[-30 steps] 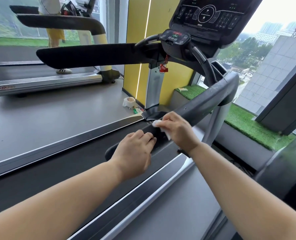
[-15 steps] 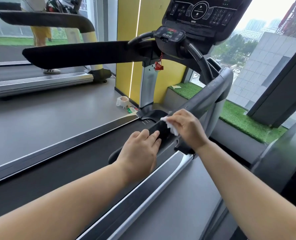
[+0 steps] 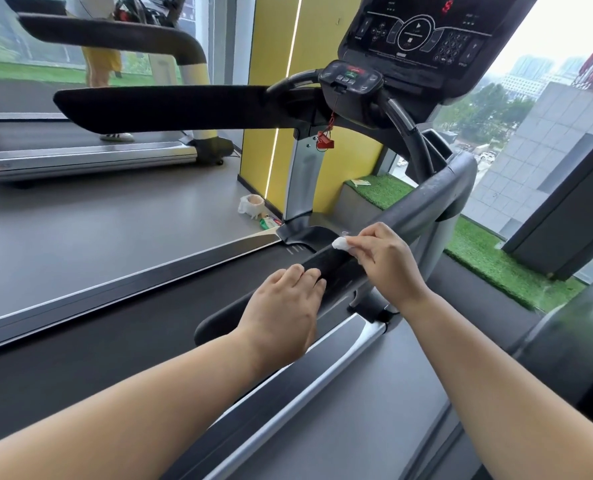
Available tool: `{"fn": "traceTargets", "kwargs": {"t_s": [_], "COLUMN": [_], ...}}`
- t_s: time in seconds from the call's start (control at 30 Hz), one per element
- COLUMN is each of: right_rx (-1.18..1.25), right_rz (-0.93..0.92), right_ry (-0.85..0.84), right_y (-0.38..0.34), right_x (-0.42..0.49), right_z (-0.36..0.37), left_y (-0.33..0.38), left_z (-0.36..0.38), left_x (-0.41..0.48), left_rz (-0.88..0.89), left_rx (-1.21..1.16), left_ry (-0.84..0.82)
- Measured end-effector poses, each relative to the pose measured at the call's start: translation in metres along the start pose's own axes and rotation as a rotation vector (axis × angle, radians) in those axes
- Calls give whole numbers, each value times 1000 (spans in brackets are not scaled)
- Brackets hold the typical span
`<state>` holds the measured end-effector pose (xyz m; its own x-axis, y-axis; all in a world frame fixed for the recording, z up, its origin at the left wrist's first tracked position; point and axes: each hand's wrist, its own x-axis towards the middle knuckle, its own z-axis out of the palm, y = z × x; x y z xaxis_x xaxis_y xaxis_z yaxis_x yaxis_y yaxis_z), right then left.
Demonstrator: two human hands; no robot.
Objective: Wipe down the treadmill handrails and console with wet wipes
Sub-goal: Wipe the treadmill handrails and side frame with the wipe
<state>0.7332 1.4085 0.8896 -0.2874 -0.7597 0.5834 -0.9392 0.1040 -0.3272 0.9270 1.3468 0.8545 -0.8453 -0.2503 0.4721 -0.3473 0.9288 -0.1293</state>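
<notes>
The right handrail (image 3: 423, 206), dark grey with a black padded end, runs from the centre up to the right. My left hand (image 3: 284, 306) rests on the padded end, fingers laid over its top. My right hand (image 3: 385, 258) pinches a crumpled white wet wipe (image 3: 340, 243) and presses it against the rail just beyond my left hand. The left handrail (image 3: 170, 107) stretches across the upper middle. Above sits the dark console (image 3: 423, 32) with its small control pod (image 3: 352, 77).
The black belt (image 3: 121, 334) lies below between silver side rails. A red safety clip (image 3: 324, 143) hangs under the pod. A tape roll (image 3: 253, 202) and a small green pack (image 3: 270, 222) lie on the floor. Another treadmill (image 3: 80, 157) with a person stands far left. Green turf (image 3: 495, 265) borders the right window.
My right hand has slid the wipe a little farther up the rail, away from my left hand. The view has shifted slightly; my left hand stays on the padded end.
</notes>
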Motion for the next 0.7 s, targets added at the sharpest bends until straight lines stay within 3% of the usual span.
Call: {"fn": "traceTargets", "kwargs": {"t_s": [0.1,0.3,0.37,0.53,0.7], "right_rx": [55,-80,-15,-108,-71], "right_rz": [-7,-288,-261,-32,-271], "right_ry": [102,-15,-80,42,-78], "right_y": [-15,-33,-22,7,-38], "right_x": [-1,-26,-18,9,-15], "right_z": [-2,24,17,-1,20], "left_y": [0,1,0,1,4], "left_z": [2,-6,-7,-3,-4], "left_x": [-1,-1,-2,-1,0], "left_rz": [-19,-97,-85,-81,-124], "left_rx": [-26,-151,-149,-109,-92], "left_ry": [29,46,44,21,33]}}
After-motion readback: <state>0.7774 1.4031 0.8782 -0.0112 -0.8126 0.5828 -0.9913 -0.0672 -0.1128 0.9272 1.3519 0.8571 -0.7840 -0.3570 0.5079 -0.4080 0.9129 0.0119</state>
